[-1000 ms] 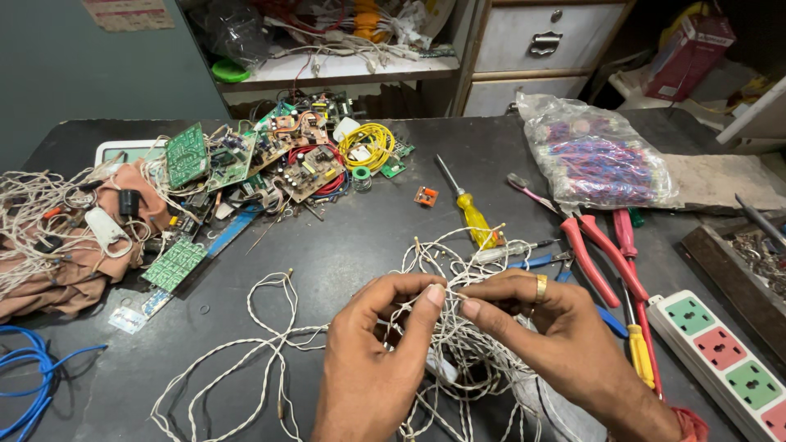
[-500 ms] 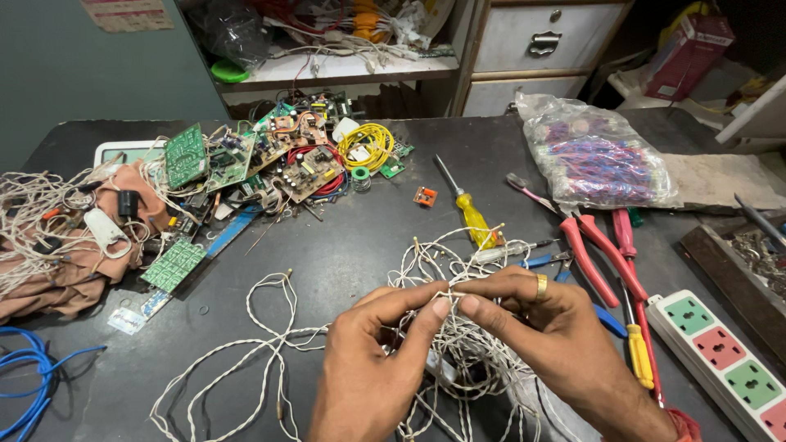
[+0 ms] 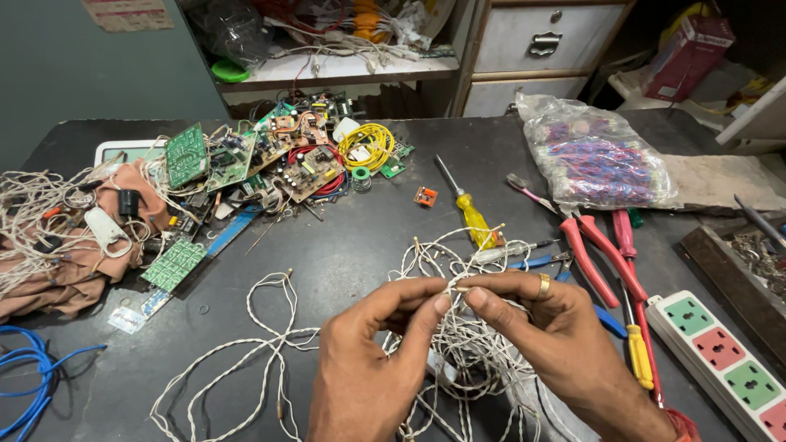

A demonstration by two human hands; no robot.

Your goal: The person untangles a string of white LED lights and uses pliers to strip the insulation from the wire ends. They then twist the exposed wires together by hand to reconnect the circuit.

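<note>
On my dark desk (image 3: pixel 352 245), circuit boards (image 3: pixel 246 160) and a yellow wire coil (image 3: pixel 368 143) lie far left of the grip. A yellow-handled screwdriver (image 3: pixel 471 211) sits just beyond it. Red pliers (image 3: pixel 602 254), a power strip (image 3: pixel 720 364) and a bag of coloured wires (image 3: pixel 594 160) lie right.

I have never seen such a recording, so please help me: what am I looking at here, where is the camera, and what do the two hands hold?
No machine here: a person works with bare hands. The camera sits on the person's head and looks down. The left hand and the right hand, which wears a ring, pinch a thin white twisted wire between the fingertips, above a tangle of the same wire. On the dark table lie green circuit boards, a yellow-handled screwdriver, red-handled pliers, a power strip and a plastic bag of coloured wires.
</note>
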